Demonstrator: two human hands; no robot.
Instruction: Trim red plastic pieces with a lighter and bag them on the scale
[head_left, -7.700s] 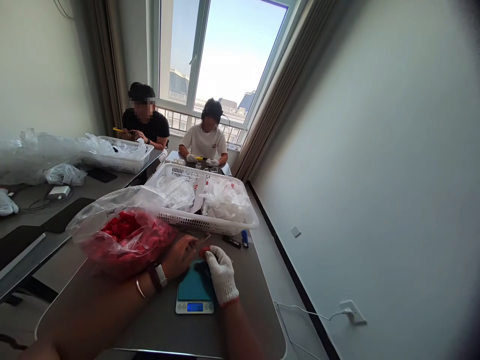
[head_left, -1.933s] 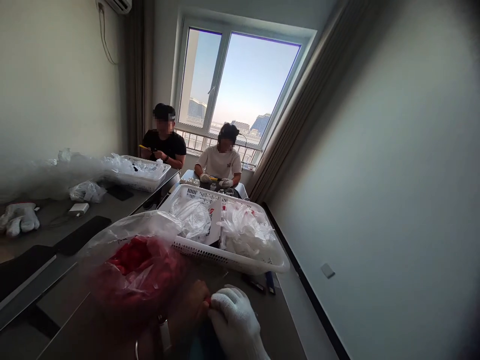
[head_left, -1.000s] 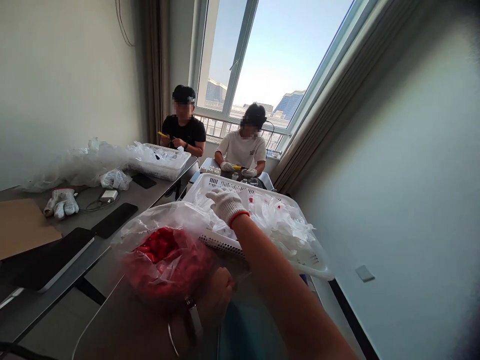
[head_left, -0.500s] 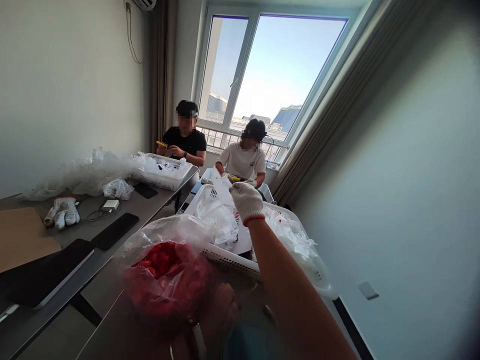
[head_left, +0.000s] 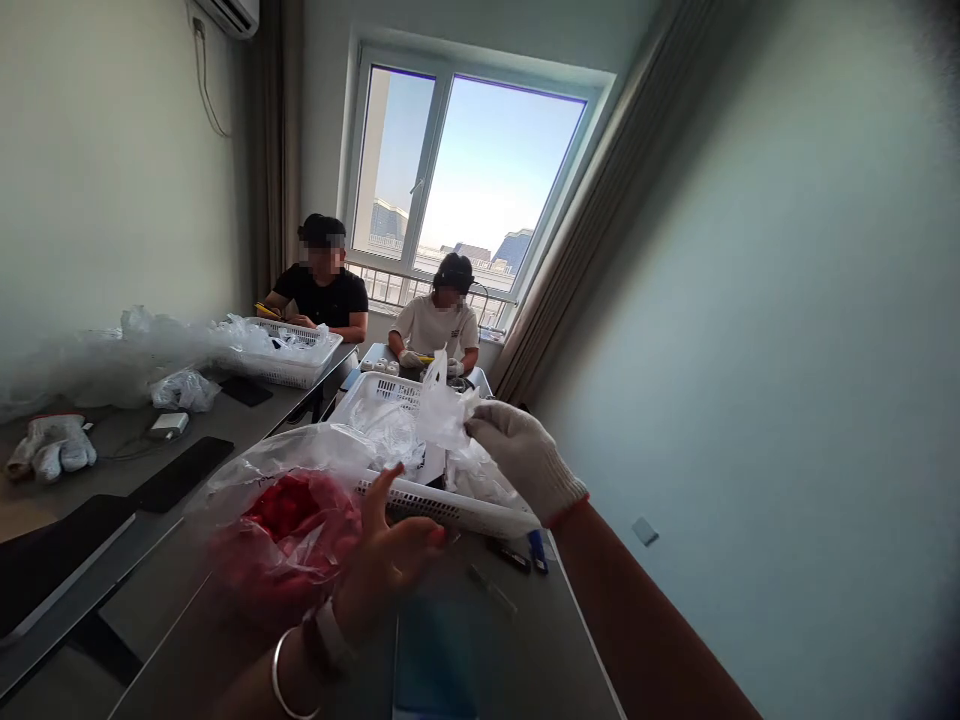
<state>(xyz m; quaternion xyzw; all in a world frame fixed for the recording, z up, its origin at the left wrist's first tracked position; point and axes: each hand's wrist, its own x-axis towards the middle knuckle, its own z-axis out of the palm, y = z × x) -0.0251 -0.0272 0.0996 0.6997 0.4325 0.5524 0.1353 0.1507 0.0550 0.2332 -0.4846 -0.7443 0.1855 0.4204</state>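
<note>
The right hand (head_left: 525, 462), covered by a white knit glove with a red cuff, is raised over the basket, its fingers and thumb pinching a crumpled piece of clear plastic film (head_left: 442, 415) whose narrow end stands upward. The film is held in the air, above the far side of a white plastic mesh basket (head_left: 442, 510), and is not touching the left hand. The bare left hand (head_left: 386, 565) is held open just beside it, with the fingers spread and nothing gripped. A silver bangle (head_left: 289, 680) and a pale watch strap (head_left: 330, 630) are worn on that wrist.

Just left of the hands, a clear plastic bag (head_left: 285, 530) packed with small red pieces is slumped against the basket. The basket is filled with loose clear film, and a white card (head_left: 431, 462) stands among it, with no print legible. On the grey tabletop (head_left: 525, 650) lie a blurred teal pad (head_left: 435, 660), a dark lighter (head_left: 510, 555) and a blue lighter (head_left: 538, 552).

On the neighbouring table, a second white mesh basket (head_left: 281, 360), a pair of white work gloves (head_left: 51, 447) and a white power adapter (head_left: 169, 425) are seen. Two co-workers, in a black T-shirt (head_left: 322, 298) and a white T-shirt (head_left: 436, 330), are seated by the window.
</note>
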